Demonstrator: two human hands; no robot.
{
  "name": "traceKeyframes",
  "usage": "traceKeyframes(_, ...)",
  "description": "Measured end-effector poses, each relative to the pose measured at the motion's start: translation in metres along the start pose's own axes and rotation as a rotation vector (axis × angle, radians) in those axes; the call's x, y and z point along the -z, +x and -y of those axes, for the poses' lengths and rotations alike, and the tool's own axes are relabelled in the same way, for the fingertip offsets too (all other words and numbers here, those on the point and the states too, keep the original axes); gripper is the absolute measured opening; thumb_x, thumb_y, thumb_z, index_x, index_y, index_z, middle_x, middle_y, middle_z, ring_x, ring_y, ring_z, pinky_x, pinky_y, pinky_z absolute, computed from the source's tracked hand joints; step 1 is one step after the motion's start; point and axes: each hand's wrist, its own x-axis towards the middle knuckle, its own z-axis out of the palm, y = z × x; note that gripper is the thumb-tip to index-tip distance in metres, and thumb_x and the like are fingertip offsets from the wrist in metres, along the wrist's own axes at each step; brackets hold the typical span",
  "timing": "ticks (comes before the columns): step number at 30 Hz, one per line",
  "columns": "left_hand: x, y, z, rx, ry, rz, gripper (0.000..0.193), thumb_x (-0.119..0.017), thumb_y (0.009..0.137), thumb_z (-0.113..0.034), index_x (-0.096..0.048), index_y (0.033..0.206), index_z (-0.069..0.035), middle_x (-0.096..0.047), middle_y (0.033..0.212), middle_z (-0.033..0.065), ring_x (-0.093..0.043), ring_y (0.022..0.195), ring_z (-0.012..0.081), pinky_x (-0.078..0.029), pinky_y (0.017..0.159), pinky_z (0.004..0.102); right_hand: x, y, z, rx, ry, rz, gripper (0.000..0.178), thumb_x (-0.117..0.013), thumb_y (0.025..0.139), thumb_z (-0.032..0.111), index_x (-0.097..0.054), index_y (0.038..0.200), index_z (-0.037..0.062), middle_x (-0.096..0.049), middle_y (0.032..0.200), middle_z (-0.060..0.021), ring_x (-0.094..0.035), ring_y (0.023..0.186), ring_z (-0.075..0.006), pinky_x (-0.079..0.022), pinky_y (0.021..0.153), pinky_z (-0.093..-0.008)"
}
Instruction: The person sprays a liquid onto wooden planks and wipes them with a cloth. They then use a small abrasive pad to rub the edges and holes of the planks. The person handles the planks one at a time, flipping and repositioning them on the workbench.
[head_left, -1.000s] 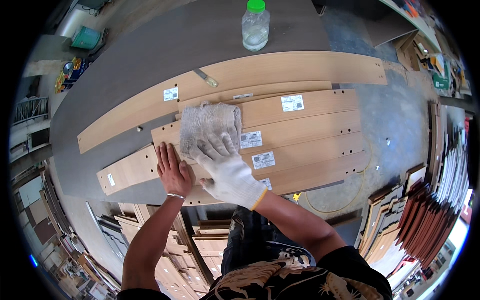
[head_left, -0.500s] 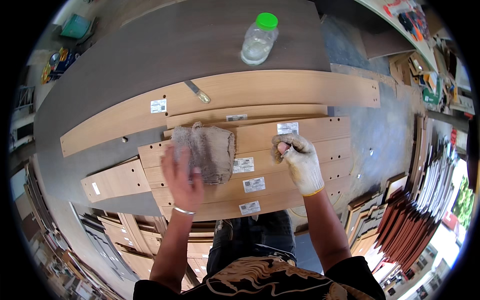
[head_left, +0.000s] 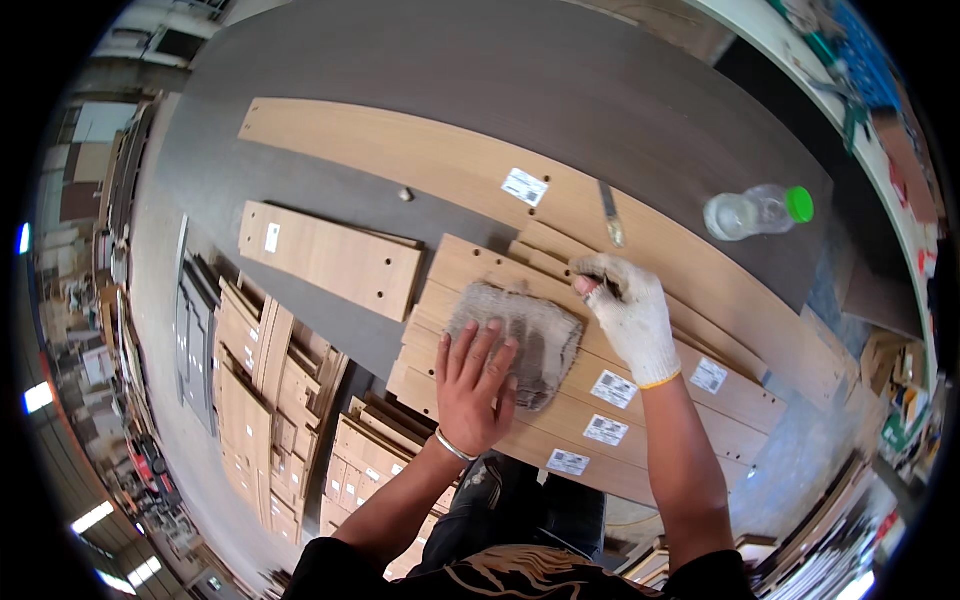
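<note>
My bare left grip (head_left: 475,392) is palm down, the forearm slanting up and rightward from the lower edge, with fingers straight, slightly apart and pointing away from me over the left part of a folded, fuzzy grey cloth (head_left: 545,350). My right grip (head_left: 632,318), in a white knit glove with a yellow-edged cuff, hangs above the boards just right of the cloth; its forearm leans a little left, the fingers curl toward the thumb, and the bare thumb tip shows. I cannot tell whether it is clamped on anything. A clear plastic bottle with a bright green cap (head_left: 735,215) stands at the right on the dark grey surface (head_left: 420,70), capped; how much it holds I cannot make out. The cloth lies flat on the flat, pale-brown wooden boards (head_left: 645,350), near their left end. It is squarish, its far edge slanting down to the right, a dark damp-looking patch across its middle. The boards lie side by side, their long axis running from upper left to lower right, white labels on their faces.
</note>
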Motion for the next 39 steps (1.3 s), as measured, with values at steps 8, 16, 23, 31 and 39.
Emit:
traceKeyframes(8,-0.007,0.176,0.171,0.504,0.22,-0.177,0.032,-0.073,0.088,-0.026,-0.07,0.115,-0.009,-0.076,0.097,0.0108,-0.064,0.106,0.0334,-0.048,0.094,0.0458,-0.068,0.047,0.039,0.061,-0.003,0.044,0.022,-0.062,0.094,0.003,-0.072,0.113,0.0004,-0.073,0.087,-0.0059,-0.064,0.077,-0.0097,-0.053,0.072,-0.0269)
traceKeyframes(16,-0.033,0.201,0.23,0.481,0.096,0.126,0.034,-0.074,0.088,-0.026,-0.068,0.115,-0.006,-0.073,0.111,0.0212,-0.068,0.107,0.0403,-0.054,0.094,0.049,0.027,-0.031,-0.007,-0.037,0.251,-0.398,0.02,-0.062,0.1,0.005,-0.07,0.116,-0.0033,-0.07,0.09,-0.0083,-0.063,0.079,-0.0123,-0.052,0.069,-0.0247)
traceKeyframes(23,-0.029,0.206,0.202,0.459,0.071,0.17,0.037,-0.074,0.088,-0.033,-0.068,0.112,-0.004,-0.074,0.107,0.0189,-0.069,0.104,0.0395,-0.053,0.091,0.0459,0.089,-0.067,-0.044,0.009,0.283,-0.479,0.02,-0.061,0.099,0.004,-0.069,0.115,-0.0054,-0.068,0.089,-0.0097,-0.06,0.077,-0.0142,-0.05,0.067,-0.0268)
traceKeyframes(31,0.004,0.188,0.118,0.286,-0.292,-0.115,0.014,-0.074,0.091,-0.009,-0.065,0.096,0.001,-0.072,0.082,0.0145,-0.069,0.072,0.0239,-0.053,0.066,0.0368,0.108,-0.102,-0.049,0.103,0.294,-0.404,0.027,-0.069,0.098,0.018,-0.07,0.113,-0.0045,-0.069,0.09,-0.0097,-0.062,0.075,-0.0146,-0.051,0.068,-0.0277)
traceKeyframes(39,-0.067,0.033,-0.137,-0.037,-0.519,-0.081,0.028,-0.085,0.075,-0.007,-0.065,0.095,-0.007,-0.065,0.078,0.007,-0.06,0.065,0.0284,-0.046,0.063,0.0394,0.07,-0.133,-0.04,-0.153,0.395,-0.205,0.044,-0.08,0.091,0.032,-0.071,0.115,-0.0037,-0.071,0.096,-0.0071,-0.065,0.085,-0.0142,-0.053,0.076,-0.029)
